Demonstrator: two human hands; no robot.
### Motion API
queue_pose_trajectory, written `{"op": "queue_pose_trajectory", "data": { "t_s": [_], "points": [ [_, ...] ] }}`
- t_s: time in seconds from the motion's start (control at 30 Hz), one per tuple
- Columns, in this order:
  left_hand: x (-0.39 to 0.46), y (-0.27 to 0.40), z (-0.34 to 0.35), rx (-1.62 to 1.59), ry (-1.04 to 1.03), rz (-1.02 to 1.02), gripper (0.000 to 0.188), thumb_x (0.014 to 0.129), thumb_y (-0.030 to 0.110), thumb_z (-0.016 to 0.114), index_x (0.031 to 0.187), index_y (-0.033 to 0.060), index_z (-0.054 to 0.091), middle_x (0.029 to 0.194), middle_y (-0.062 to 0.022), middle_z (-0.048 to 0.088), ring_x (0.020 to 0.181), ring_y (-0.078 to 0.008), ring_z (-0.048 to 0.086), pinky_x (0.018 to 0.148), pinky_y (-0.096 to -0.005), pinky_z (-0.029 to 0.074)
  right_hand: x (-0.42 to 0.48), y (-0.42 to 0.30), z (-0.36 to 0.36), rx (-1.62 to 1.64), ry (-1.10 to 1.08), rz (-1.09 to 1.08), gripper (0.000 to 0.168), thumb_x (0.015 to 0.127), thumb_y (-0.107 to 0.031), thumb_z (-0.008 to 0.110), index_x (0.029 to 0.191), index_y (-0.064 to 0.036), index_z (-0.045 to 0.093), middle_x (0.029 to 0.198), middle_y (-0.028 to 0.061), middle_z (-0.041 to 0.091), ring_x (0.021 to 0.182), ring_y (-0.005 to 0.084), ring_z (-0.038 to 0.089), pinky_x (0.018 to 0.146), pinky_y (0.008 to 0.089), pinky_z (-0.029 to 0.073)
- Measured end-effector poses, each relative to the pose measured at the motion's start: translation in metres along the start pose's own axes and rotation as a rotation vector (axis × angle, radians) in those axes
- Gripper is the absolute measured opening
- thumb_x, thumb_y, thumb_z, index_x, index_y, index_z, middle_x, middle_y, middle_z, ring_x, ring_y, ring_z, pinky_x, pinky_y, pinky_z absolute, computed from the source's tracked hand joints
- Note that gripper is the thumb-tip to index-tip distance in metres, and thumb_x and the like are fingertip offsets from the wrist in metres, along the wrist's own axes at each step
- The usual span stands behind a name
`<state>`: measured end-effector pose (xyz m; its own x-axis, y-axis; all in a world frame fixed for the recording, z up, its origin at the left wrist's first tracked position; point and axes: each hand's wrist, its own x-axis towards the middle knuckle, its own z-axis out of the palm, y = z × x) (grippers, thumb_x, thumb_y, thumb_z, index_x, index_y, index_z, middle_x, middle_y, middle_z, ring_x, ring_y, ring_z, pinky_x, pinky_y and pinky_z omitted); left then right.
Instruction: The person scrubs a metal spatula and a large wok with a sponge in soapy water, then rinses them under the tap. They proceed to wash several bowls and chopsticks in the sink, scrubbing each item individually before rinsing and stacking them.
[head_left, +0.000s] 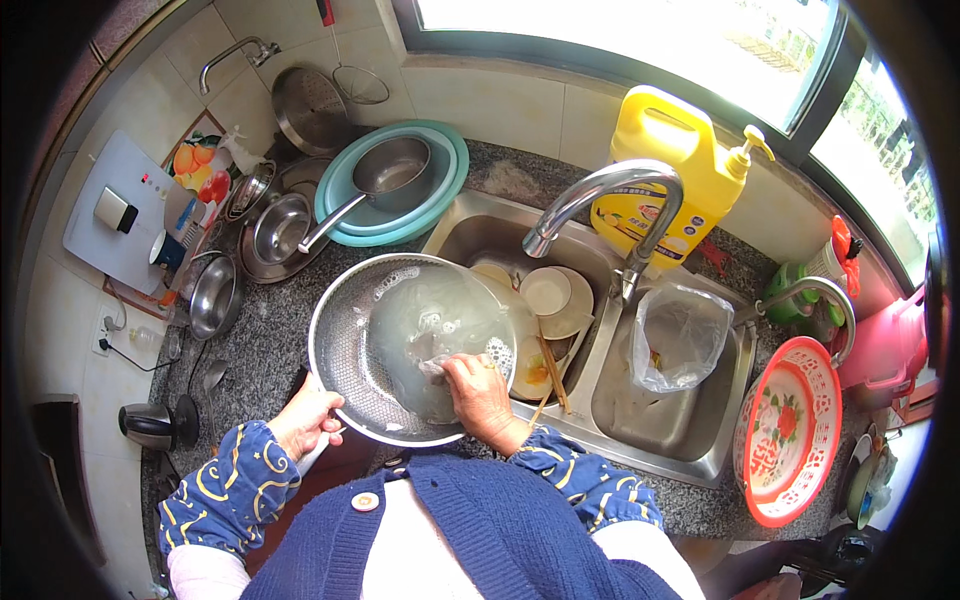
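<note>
A honeycomb-textured frying pan (341, 352) holding cloudy, soapy water lies partly over the left sink basin. My left hand (311, 420) grips its pale handle at the lower left. Inside the pan's near right side, my right hand (480, 394) pinches a small greyish scrubber or cloth (433, 367), its kind hard to tell. Beyond the pan, a small white bowl (545, 291), plates and wooden chopsticks (553, 367) rest in the left basin. The chrome faucet (607, 184) arches above that basin, with no water seen running.
A plastic bag (681, 337) sits in the right basin (649, 420). Behind the sink stands a yellow detergent jug (660, 172). A red-rimmed enamel basin (787, 431) leans at the right. Teal basins (326, 202) with a saucepan (390, 176), steel bowls (281, 229) and a kettle (150, 426) are leftward.
</note>
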<state>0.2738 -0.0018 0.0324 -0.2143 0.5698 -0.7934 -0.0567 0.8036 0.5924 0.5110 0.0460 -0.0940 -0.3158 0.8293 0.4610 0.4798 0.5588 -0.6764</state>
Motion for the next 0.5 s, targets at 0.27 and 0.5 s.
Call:
{"op": "queue_pose_trajectory", "data": {
  "t_s": [0.27,0.5],
  "points": [
    [0.003,0.008,0.017,-0.03,0.021,0.026,0.061,0.079,-0.006,0.043,0.13,0.0194,0.022,0.09,-0.0125,0.044,0.042,-0.0082,0.035,0.034,-0.0312,0.042,0.0,0.003,0.002,-0.008,-0.03,0.044,0.019,0.077,-0.007,0.059,0.096,-0.007,0.057,0.096,0.0107,0.06,0.083,0.0311,0.056,0.072,0.0403,0.048],
    [0.002,0.012,0.026,0.004,0.015,0.07,0.064,0.079,-0.006,0.044,0.132,0.0202,0.02,0.089,-0.0121,0.044,0.043,-0.0079,0.036,0.035,-0.0307,0.042,-0.007,0.008,0.011,-0.025,-0.107,0.073,0.018,0.08,-0.009,0.057,0.098,-0.008,0.054,0.087,0.0126,0.06,0.079,0.0327,0.057,0.068,0.0422,0.048]
  ]
}}
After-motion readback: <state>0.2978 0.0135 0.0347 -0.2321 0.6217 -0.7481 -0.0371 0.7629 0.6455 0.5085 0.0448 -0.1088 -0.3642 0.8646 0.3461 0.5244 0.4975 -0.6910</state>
